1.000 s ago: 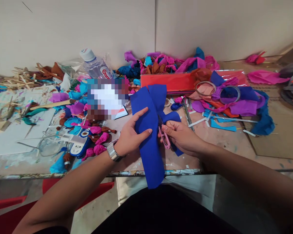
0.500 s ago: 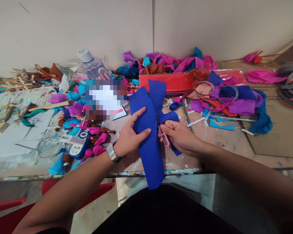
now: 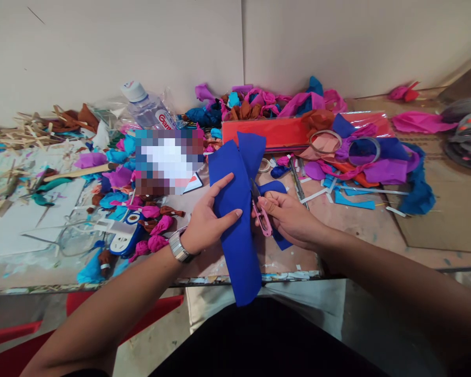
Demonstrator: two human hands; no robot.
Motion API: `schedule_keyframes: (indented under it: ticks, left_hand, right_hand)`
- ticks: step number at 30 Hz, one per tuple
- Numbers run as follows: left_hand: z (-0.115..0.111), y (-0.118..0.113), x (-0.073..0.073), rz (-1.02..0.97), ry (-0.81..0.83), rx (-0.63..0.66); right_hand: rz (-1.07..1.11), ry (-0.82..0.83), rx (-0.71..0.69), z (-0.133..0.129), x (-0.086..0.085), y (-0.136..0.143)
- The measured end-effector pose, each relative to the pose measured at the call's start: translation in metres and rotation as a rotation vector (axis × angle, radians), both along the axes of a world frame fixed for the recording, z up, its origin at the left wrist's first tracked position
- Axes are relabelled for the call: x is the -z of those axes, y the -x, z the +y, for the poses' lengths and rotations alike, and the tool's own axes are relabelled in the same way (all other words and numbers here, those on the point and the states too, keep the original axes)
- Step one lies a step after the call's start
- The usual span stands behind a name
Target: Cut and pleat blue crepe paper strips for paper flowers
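The blue sheet [image 3: 240, 264] reaches past the near edge of the desk [image 3: 298, 259]. On it lies the left hand [image 3: 204, 224], its grip wide; the right hand [image 3: 292, 217] has pink scissors [image 3: 266, 231] in its grip.

Lit indoors by soft, rather muted light, and only faintly shadowed on the surface [image 3: 294, 260]. Fades to grey across the wall [image 3: 180, 42] and dims toward the corners. Catches glare on clear wrap [image 3: 371, 121] and small highlights on the bottle [image 3: 145, 109] and watch [image 3: 177, 245]. Sinks nearly to solid black in the shirt [image 3: 267, 340]. Renders the blue sheet [image 3: 241, 256] and pink scissors [image 3: 265, 222] fairly clearly, yet smears fine detail farther out. Stretches the forearms [image 3: 141, 288] toward the lower edges. Breaks into coarse mosaic blocks over a bright rectangle [image 3: 193, 183].
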State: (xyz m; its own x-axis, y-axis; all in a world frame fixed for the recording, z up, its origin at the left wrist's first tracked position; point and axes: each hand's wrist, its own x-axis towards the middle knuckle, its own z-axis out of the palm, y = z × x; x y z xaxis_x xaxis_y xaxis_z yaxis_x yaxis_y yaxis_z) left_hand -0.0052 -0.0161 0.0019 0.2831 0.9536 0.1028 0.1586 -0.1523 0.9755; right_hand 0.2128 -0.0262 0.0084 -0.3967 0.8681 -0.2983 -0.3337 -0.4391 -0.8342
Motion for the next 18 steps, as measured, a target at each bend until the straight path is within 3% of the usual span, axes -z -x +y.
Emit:
schedule_keyframes:
  ticks: [18]
  left_hand:
    - [0.0002,-0.0014,-0.0013,-0.025,-0.026,-0.015]
  right_hand:
    - [0.024,-0.060,0.037,0.0025,0.0040,0.0025]
